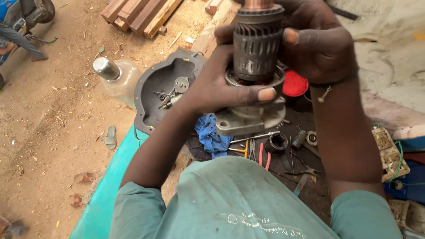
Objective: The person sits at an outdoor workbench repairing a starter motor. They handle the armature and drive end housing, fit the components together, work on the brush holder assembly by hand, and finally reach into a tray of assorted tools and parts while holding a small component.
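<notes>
I hold a grimy electric motor part up close to the camera. My left hand (pixel 217 86) grips the grey metal housing (pixel 250 119) from the left, thumb across its front. My right hand (pixel 316 42) wraps the upper part of the armature (pixel 257 46), a dark slotted cylinder with a copper end at the top, which stands upright in the housing. A thin band with a small key circles my right wrist.
Below lie a blue rag (pixel 210 137), pliers with red handles (pixel 264 156), a screwdriver, a red lid (pixel 295 84) and small parts on a dark bench. A black metal cover (pixel 152 95) holding screws, a clear jug (pixel 116 75) and stacked timber (pixel 141 13) sit on sandy ground.
</notes>
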